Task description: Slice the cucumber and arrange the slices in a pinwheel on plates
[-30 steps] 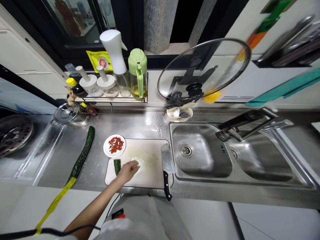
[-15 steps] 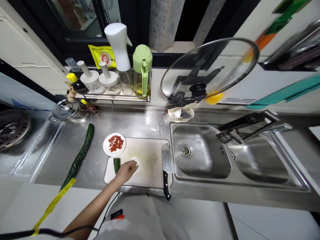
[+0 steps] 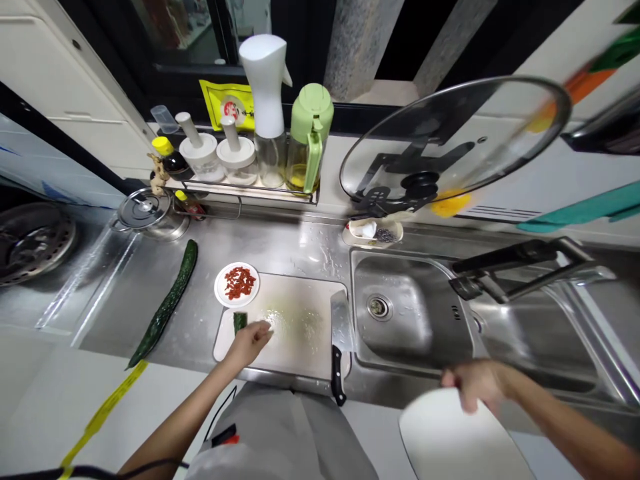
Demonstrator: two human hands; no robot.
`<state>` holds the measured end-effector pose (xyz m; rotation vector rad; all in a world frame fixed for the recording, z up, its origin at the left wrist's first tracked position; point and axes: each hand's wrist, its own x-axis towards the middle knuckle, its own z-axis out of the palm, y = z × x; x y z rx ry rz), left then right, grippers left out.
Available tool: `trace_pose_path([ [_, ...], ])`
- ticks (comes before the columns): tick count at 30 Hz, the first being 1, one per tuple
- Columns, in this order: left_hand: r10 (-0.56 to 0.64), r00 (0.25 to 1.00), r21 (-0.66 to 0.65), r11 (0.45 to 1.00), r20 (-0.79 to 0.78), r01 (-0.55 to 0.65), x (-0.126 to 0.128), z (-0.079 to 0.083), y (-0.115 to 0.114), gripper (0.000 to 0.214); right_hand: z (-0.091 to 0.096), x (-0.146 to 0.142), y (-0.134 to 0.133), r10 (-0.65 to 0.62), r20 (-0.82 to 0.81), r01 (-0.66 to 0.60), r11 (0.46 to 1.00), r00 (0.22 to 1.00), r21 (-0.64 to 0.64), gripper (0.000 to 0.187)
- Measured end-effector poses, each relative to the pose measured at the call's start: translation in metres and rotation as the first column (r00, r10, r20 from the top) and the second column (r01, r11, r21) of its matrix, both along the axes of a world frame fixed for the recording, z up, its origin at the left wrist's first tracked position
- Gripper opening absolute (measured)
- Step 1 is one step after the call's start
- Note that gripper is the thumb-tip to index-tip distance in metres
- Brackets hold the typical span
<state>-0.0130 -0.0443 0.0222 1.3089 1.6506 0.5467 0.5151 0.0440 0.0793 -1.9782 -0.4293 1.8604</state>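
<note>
My left hand (image 3: 251,343) is closed over the left part of a pale cutting board (image 3: 300,291), its fingers curled together; whether anything is in them is hidden. Just beside it lies a short piece of cucumber (image 3: 240,322). At the lower right, my right hand (image 3: 475,385), slightly blurred, grips the edge of a white plate (image 3: 455,433) with rounded corners, tilted and partly cut off by the frame. A knife (image 3: 342,327) with a black handle rests along the board's right side. A small white plate of chopped red bits (image 3: 239,282) overlaps the board's upper left corner.
A long cucumber (image 3: 167,310) lies on the steel counter at left. Right of the board is a double sink (image 3: 413,300) with a tap (image 3: 520,267). Behind stand a lidded pot (image 3: 150,213), a rack of bottles and jars (image 3: 250,190), and an upright glass lid (image 3: 450,140).
My right hand has come into view at the lower right with the white plate in it. My left hand stays over the board. The view has shifted slightly.
</note>
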Motion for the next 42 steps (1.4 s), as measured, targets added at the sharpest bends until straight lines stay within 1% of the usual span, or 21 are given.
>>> trace_pose_path([
  [1, 0.007, 1.000, 0.000, 1.000, -0.004, -0.007, -0.001, 0.001, -0.001, 0.038, -0.002, -0.001, 0.024, 0.061, 0.007, -0.059, 0.984, 0.998, -0.171, 0.021],
  [2, 0.017, 1.000, 0.000, 1.000, -0.007, -0.017, -0.003, 0.001, -0.002, 0.038, -0.003, -0.005, 0.049, 0.099, -0.010, -0.098, 0.956, 0.995, -0.275, 0.025],
  [3, 0.030, 1.000, -0.001, 1.000, -0.009, -0.030, -0.004, 0.001, -0.003, 0.037, -0.005, -0.012, 0.072, 0.113, -0.057, -0.125, 0.944, 0.992, -0.306, 0.029],
  [4, 0.044, 0.999, -0.003, 0.999, -0.010, -0.044, -0.006, 0.001, -0.004, 0.036, -0.006, -0.023, 0.092, 0.125, -0.133, -0.159, 0.946, 0.983, -0.282, 0.030],
  [5, 0.059, 0.998, -0.007, 0.998, -0.011, -0.059, -0.007, 0.000, -0.006, 0.036, -0.008, -0.036, 0.109, 0.130, -0.184, -0.171, 0.958, 0.974, -0.230, 0.031],
  [6, 0.076, 0.997, -0.012, 0.997, -0.012, -0.076, -0.008, -0.001, -0.007, 0.035, -0.010, -0.051, 0.121, 0.130, -0.201, -0.167, 0.969, 0.971, -0.180, 0.031],
  [8, 0.107, 0.994, -0.022, 0.994, -0.013, -0.107, -0.011, -0.004, -0.010, 0.036, -0.017, -0.085, 0.135, 0.127, -0.197, -0.140, 0.989, 0.972, -0.052, 0.030],
  [10, 0.129, 0.992, -0.026, 0.991, -0.010, -0.129, -0.012, -0.007, -0.011, 0.037, -0.028, -0.123, 0.137, 0.186, -0.262, -0.181, 0.983, 0.947, 0.043, 0.030],
  [12, 0.145, 0.989, -0.023, 0.989, -0.008, -0.145, -0.012, -0.009, -0.012, 0.036, -0.043, -0.160, 0.133, 0.209, -0.354, -0.163, 0.974, 0.912, 0.155, 0.037],
  [15, 0.154, 0.988, -0.018, 0.988, -0.003, -0.154, -0.011, -0.007, -0.011, 0.035, -0.068, -0.211, 0.125, 0.125, -0.491, 0.009, 0.965, 0.862, 0.262, 0.045],
  [18, 0.159, 0.987, -0.022, 0.987, -0.002, -0.159, -0.008, -0.005, -0.008, 0.034, -0.088, -0.250, 0.119, -0.015, -0.555, 0.199, 0.942, 0.832, 0.272, 0.053],
  [21, 0.160, 0.987, -0.028, 0.987, 0.007, -0.159, -0.005, -0.004, -0.005, 0.032, -0.101, -0.273, 0.116, -0.129, -0.558, 0.314, 0.916, 0.820, 0.251, 0.058],
  [25, 0.147, 0.989, -0.017, 0.989, 0.008, -0.147, -0.002, -0.007, -0.004, 0.033, -0.108, -0.281, 0.115, -0.191, -0.537, 0.366, 0.898, 0.822, 0.242, 0.057],
  [29, 0.153, 0.988, -0.012, 0.988, 0.005, -0.153, 0.000, -0.009, -0.004, 0.033, -0.107, -0.282, 0.117, -0.232, -0.506, 0.388, 0.892, 0.831, 0.229, 0.055],
  [30, 0.155, 0.988, -0.014, 0.988, 0.007, -0.155, 0.001, -0.009, -0.004, 0.033, -0.106, -0.282, 0.118, -0.228, -0.489, 0.379, 0.895, 0.842, 0.235, 0.053],
  [31, 0.156, 0.988, -0.016, 0.988, 0.008, -0.155, 0.002, -0.009, -0.004, 0.032, -0.105, -0.282, 0.118, -0.208, -0.444, 0.347, 0.901, 0.871, 0.259, 0.051],
  [33, 0.154, 0.988, -0.022, 0.988, 0.007, -0.154, 0.003, -0.009, -0.003, 0.031, -0.104, -0.283, 0.119, -0.129, -0.281, 0.222, 0.917, 0.951, 0.331, 0.044],
  [35, 0.151, 0.988, -0.021, 0.988, 0.011, -0.151, 0.004, -0.009, -0.002, 0.031, -0.103, -0.284, 0.119, -0.050, -0.081, 0.077, 0.923, 0.995, 0.377, 0.036],
  [37, 0.148, 0.989, -0.016, 0.989, 0.016, -0.148, 0.005, -0.010, -0.001, 0.031, -0.102, -0.285, 0.119, -0.002, 0.072, -0.026, 0.926, 0.997, 0.377, 0.030],
  [39, 0.141, 0.990, -0.011, 0.990, 0.014, -0.140, 0.006, -0.009, 0.001, 0.031, -0.100, -0.283, 0.120, 0.045, 0.206, -0.117, 0.927, 0.977, 0.356, 0.028],
  [42, 0.128, 0.992, -0.007, 0.992, 0.003, -0.128, 0.007, -0.008, 0.002, 0.031, -0.096, -0.277, 0.123, 0.147, 0.437, -0.298, 0.907, 0.887, 0.299, 0.026],
])
